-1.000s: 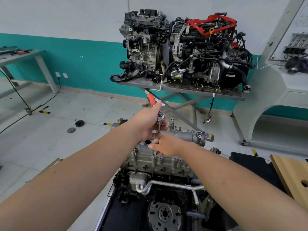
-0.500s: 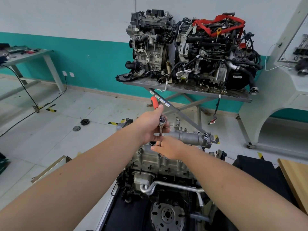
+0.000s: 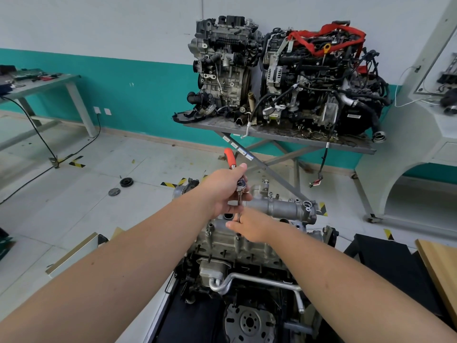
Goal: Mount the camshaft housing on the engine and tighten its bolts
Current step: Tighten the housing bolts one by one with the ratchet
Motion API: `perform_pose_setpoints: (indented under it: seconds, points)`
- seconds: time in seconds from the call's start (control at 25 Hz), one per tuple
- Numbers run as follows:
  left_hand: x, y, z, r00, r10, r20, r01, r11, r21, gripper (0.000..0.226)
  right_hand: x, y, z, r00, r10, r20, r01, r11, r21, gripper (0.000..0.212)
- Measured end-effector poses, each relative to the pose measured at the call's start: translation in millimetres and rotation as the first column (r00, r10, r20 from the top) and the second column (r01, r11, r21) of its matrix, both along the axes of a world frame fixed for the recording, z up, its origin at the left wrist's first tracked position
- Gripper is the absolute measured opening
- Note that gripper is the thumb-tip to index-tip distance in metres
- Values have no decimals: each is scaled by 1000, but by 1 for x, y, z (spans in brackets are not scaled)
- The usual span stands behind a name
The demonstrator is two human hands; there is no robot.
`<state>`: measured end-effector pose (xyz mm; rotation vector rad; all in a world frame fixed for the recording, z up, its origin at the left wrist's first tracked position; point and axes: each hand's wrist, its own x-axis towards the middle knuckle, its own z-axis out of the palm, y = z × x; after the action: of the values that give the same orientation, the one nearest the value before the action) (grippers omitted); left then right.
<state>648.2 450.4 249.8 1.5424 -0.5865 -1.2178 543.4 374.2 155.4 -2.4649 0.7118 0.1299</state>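
The ratchet [image 3: 237, 185] is gripped near its head by the left hand [image 3: 222, 191]. Its extension is pinched by the right hand [image 3: 249, 227], likely to keep it seated on a housing [image 3: 279, 206] bolt.

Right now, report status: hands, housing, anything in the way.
Left hand grips the ratchet near its head. Right hand steadies the extension low down. Camshaft housing seated on the engine. Nothing blocking the ratchet's swing.

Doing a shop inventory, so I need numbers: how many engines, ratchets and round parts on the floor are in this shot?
Engines: 3, two on the stand (grey, black), one being worked on
Ratchets: 1, red-handled, in the left hand
Round parts on floor: 2
Total: 6
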Motion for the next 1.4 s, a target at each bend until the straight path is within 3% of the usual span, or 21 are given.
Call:
perform_pose_setpoints:
  seconds: [0.24, 0.36, 0.56, 0.96, 1.04, 1.16, 1.24, 1.28, 1.32, 1.36, 1.4]
  points:
    - [4, 7, -12, 955, -79, -286, 20, 979, -204, 15, 0, -3, -12, 994, -111, -1, 110, 988, 104, 43]
    - [6, 11, -16, 883, -141, -448, -3, 952, -307, 26, 1, -6, -16, 993, -122, 2, 121, 988, 101, 50]
    - [2, 12, -19, 855, -185, -484, -11, 928, -374, 30, 1, -7, -20, 991, -134, 6, 133, 986, 105, 47]
    - [3, 2, -10, 907, -163, -389, 65, 965, -254, 14, 0, -2, -18, 988, -147, -41, 149, 987, 65, 46]
    - [5, -1, -4, 927, -217, -305, 154, 964, -217, 14, -1, 1, -14, 986, -157, -49, 160, 986, 56, 45]
    - [1, -4, 4, 934, -356, -25, 352, 930, -107, 17, -7, 8, -4, 988, -138, -67, 144, 986, 87, 46]
    - [-5, -4, 11, 821, -495, 284, 523, 852, -29, 17, -12, 15, 5, 989, -148, -32, 151, 979, 136, 37]
    - [-6, -5, 15, 679, -536, 502, 605, 796, 31, 13, -14, 19, 9, 985, -174, 5, 171, 972, 160, 31]
    - [-7, -6, 18, 450, -511, 733, 667, 738, 105, 13, -17, 23, 14, 975, -214, 56, 201, 962, 183, 24]
    - [-6, -9, 18, 146, -390, 909, 694, 695, 187, 19, -18, 25, 18, 959, -264, 101, 241, 951, 193, 15]
    - [-3, -11, 17, -151, -200, 968, 677, 693, 249, 21, -19, 28, 23, 936, -319, 146, 290, 938, 192, 9]
